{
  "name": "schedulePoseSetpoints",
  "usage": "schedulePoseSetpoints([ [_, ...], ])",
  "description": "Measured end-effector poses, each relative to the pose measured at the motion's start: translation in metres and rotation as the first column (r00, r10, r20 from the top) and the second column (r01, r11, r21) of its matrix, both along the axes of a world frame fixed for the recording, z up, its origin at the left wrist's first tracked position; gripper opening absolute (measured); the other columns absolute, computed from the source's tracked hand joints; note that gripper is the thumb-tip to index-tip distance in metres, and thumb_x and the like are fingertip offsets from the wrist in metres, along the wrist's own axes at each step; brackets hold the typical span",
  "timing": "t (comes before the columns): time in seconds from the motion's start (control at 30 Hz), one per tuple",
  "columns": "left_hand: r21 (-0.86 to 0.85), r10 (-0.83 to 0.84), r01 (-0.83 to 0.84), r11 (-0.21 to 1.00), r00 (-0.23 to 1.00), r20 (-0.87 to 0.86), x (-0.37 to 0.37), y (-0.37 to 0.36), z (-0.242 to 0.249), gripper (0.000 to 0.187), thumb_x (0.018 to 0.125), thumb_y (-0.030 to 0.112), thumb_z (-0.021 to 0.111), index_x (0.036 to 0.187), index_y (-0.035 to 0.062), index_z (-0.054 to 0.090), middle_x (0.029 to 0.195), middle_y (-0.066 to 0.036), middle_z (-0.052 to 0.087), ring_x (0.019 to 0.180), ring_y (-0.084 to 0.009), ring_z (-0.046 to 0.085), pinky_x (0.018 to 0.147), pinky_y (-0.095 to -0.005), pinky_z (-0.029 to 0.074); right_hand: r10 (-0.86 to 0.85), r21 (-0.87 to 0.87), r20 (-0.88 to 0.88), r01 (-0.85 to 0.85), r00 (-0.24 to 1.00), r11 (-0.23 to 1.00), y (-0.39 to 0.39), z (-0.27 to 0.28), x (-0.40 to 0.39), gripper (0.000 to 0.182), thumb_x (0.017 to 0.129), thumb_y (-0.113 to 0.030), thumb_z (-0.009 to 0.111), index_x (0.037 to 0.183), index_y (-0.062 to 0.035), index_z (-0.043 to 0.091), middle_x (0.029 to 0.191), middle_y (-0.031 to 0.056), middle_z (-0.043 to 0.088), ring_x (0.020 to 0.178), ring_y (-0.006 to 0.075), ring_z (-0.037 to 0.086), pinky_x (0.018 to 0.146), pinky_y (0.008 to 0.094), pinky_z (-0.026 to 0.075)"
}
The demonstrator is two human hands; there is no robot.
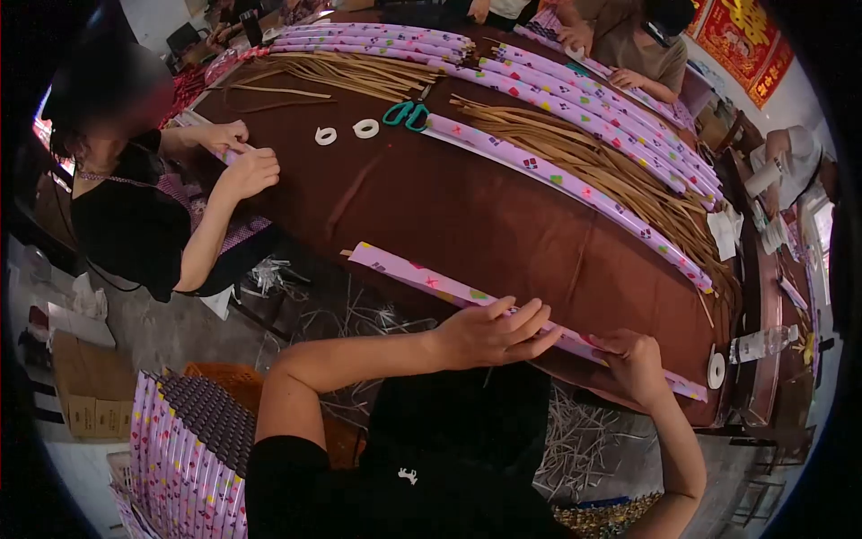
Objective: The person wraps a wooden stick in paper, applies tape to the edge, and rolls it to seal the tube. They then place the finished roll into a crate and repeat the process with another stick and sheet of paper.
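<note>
A long purple strip of patterned wrapping film [431, 280] lies slantwise along the near table edge, with the tip of a brown flat strip [346, 253] poking out of its left end. My left hand [494, 335] rests across the middle of the film, fingers stretched out and a little apart. Farther right, my right hand [634, 364] is closed, pinching the film's edge between thumb and fingers. Beyond my right hand the film's end [690, 388] reaches toward a white tape roll [716, 370].
Purple film strips [575, 103] and brown strips [575, 153] lie across the brown-covered table [431, 207]. Teal-handled scissors [407, 115], white tape rolls [365, 128] and a plastic bottle [763, 343] are on it. A co-worker [126, 207] sits left. Wrapped bundles [184, 458] stand below left.
</note>
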State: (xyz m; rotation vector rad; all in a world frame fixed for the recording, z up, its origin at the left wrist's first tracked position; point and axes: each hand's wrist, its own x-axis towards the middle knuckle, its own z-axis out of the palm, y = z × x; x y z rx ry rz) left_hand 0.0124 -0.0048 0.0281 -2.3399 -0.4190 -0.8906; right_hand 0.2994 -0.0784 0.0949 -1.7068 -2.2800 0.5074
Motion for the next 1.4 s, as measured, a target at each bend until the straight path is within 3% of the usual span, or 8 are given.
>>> schedulePoseSetpoints([
  [0.07,-0.172,0.01,-0.018,0.985,0.999,-0.047,0.004,0.0,0.019,0.042,0.097,0.022,0.052,0.139,0.0173,0.049,0.132,-0.009,0.055,0.127,-0.0227,0.048,0.107,-0.0398,0.037,-0.033,0.035,0.049,0.031,0.998,0.999,-0.011,-0.004,-0.006,0.035,0.073,0.003,0.067,0.105,-0.0111,0.075,0.093,0.0137,0.07,0.084,0.0313,0.069,0.073,0.0374,0.056],
  [0.13,-0.348,-0.047,0.036,0.937,0.999,-0.022,0.01,0.002,0.031,0.048,0.092,0.014,0.053,0.14,0.011,0.05,0.134,-0.016,0.057,0.126,-0.0289,0.054,0.107,-0.0426,0.042,-0.019,0.247,0.14,-0.016,0.99,0.969,-0.024,-0.014,-0.011,0.041,0.075,0.002,0.063,0.112,-0.0113,0.072,0.1,0.0133,0.069,0.088,0.031,0.069,0.075,0.0381,0.057],
  [0.3,-0.559,-0.171,0.014,0.829,0.959,-0.228,0.012,0.005,0.018,0.053,0.083,0.007,0.06,0.135,0.0,0.053,0.129,-0.021,0.06,0.12,-0.0332,0.058,0.104,-0.0433,0.046,-0.055,0.404,0.235,-0.046,0.97,0.914,-0.041,-0.031,-0.018,0.048,0.071,-0.005,0.061,0.119,-0.0072,0.066,0.112,0.0135,0.066,0.104,0.0296,0.066,0.078,0.0394,0.057],
  [0.5,-0.528,-0.171,0.007,0.849,0.949,-0.263,0.007,0.005,0.012,0.051,0.08,0.003,0.058,0.131,-0.0001,0.057,0.123,-0.018,0.064,0.113,-0.0324,0.063,0.097,-0.0396,0.051,-0.182,0.537,0.272,0.008,0.945,0.844,-0.056,-0.058,-0.029,0.048,0.076,-0.013,0.061,0.124,-0.005,0.062,0.123,0.0138,0.061,0.113,0.0312,0.06,0.095,0.0423,0.051],
  [0.7,-0.544,-0.16,-0.027,0.839,0.942,-0.295,0.005,0.004,0.014,0.059,0.075,-0.005,0.06,0.133,-0.0004,0.055,0.128,-0.019,0.061,0.117,-0.0358,0.06,0.098,-0.0419,0.05,-0.375,0.626,0.099,0.236,0.922,0.743,-0.061,-0.079,-0.056,0.048,0.078,-0.015,0.061,0.124,-0.0035,0.06,0.124,0.0152,0.059,0.121,0.0339,0.053,0.11,0.0526,0.036],
  [0.93,-0.736,-0.262,-0.069,0.674,0.908,-0.326,0.01,0.017,0.032,0.062,0.074,-0.013,0.054,0.135,-0.0031,0.051,0.13,-0.024,0.059,0.119,-0.0398,0.058,0.098,-0.0439,0.049,-0.351,0.573,0.12,0.224,0.929,0.789,-0.05,-0.081,-0.048,0.043,0.084,-0.017,0.057,0.125,-0.0046,0.059,0.121,0.014,0.06,0.119,0.032,0.056,0.107,0.0515,0.038],
  [1.33,-0.797,-0.326,0.037,0.603,0.923,-0.204,0.014,0.027,0.041,0.054,0.076,-0.014,0.052,0.128,-0.0039,0.055,0.116,-0.026,0.064,0.111,-0.0399,0.062,0.095,-0.0449,0.052,-0.314,0.529,0.292,0.121,0.904,0.84,-0.069,-0.056,0.019,0.044,0.083,-0.016,0.057,0.126,-0.0083,0.059,0.125,0.0087,0.062,0.119,0.0288,0.057,0.105,0.0451,0.042],
  [1.4,-0.807,-0.326,0.015,0.59,0.919,-0.221,0.014,0.03,0.042,0.054,0.077,-0.013,0.052,0.129,-0.0024,0.055,0.116,-0.026,0.064,0.111,-0.0403,0.062,0.093,-0.0455,0.052,-0.324,0.51,0.245,0.162,0.914,0.845,-0.078,-0.044,0.045,0.036,0.082,-0.014,0.056,0.117,-0.0062,0.063,0.111,0.0083,0.065,0.111,0.0272,0.06,0.1,0.0429,0.045],
])
